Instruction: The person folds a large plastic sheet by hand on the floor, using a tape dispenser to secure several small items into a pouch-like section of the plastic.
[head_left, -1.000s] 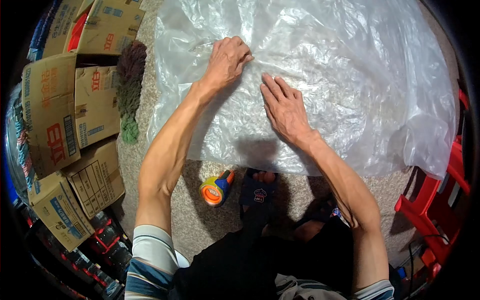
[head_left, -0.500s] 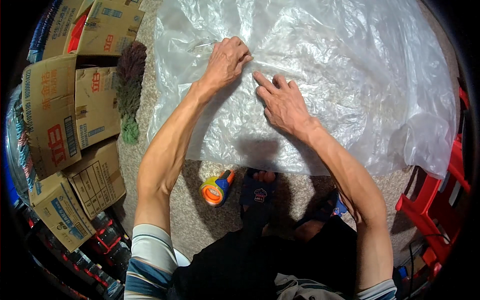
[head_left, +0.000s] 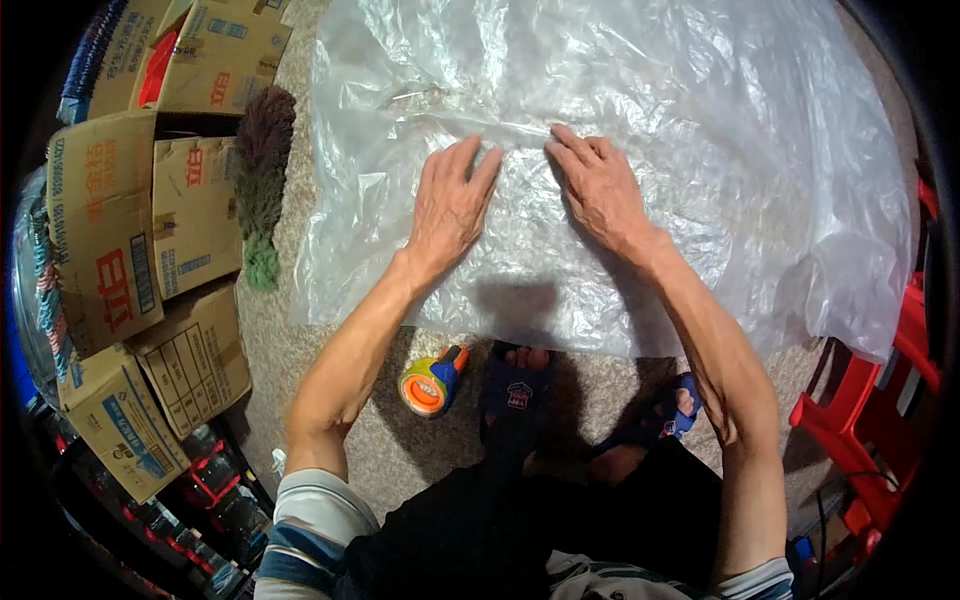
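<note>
Plastic sheet (head_left: pixel 720 250), clear + crinkled, spread on floor (head_left: pixel 268 345): near edge right by sandalled feet (head_left: pixel 518 390), L edge apart from cardboard boxes (head_left: pixel 195 220), near R corner v. close to red plastic furniture (head_left: pixel 850 430), contact unclear. L hand (head_left: pixel 447 210) palm down over near-L part of sheet, fingers long, thumb spread off, nothing gripped afaict. R hand (head_left: pixel 603 195) palm down just beside, fingers a bit bent, fingertips at R end of narrow crease (head_left: pixel 510 127); can't tell re pinch on film there. L fingertips just on near side of same crease.

To do well (my judgement): work crease w/ both hands as pair, R fingertips anchoring one end, L fingers smoothing toward L edge. Press lightly w/ flat fingers; looks thin, prob. slides + rucks easily. Avoid dragging toward near edge, else risk of slack bunching by feet. Go slow around near R corner, poss. snag on red plastic furniture. Orange/yellow gadget (head_left: pixel 428 385) on floor just off near edge, L of feet: mind foot knocks. Glare on film, creases hard to see, so check by touch too.
</note>
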